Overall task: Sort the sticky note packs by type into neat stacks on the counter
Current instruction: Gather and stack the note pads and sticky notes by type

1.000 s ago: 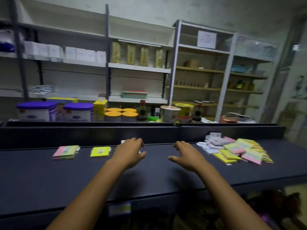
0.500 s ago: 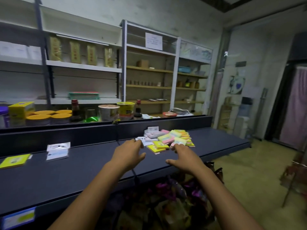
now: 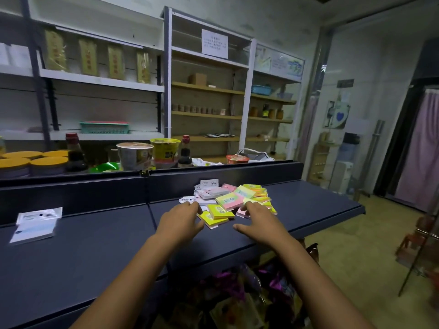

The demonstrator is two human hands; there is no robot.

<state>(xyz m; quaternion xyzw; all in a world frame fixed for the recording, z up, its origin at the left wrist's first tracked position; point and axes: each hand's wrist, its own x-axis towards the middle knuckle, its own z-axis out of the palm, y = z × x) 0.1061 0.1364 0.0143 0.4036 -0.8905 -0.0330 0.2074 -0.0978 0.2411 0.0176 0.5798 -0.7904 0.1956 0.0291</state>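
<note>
Hands first: both are reaching over the dark, matte bench (image 3: 95,257) toward the messy pile of sticky note packs (image 3: 229,200), palms down, fingers loose and spread, nothing gripped in either one. The left hand (image 3: 179,222) sits at the pile's near-left edge by the white packs, and the right hand (image 3: 260,223) has its fingertips over a yellow-pink pack, though contact is hard to call. The packs are small flat rectangles in shiny wrap: yellow ones nearest, pink-and-green ones in the middle, white ones toward the back; too jumbled for a count. Off to the left lies a separate white pack stack (image 3: 35,224), slightly blurred. Behind the bench's raised back edge are two noodle cups (image 3: 135,155), two dark sauce bottles (image 3: 75,153), and four orange-lidded tubs (image 3: 47,163). A teal plastic basket (image 3: 104,127) sits on the shelf (image 3: 102,80).
</note>
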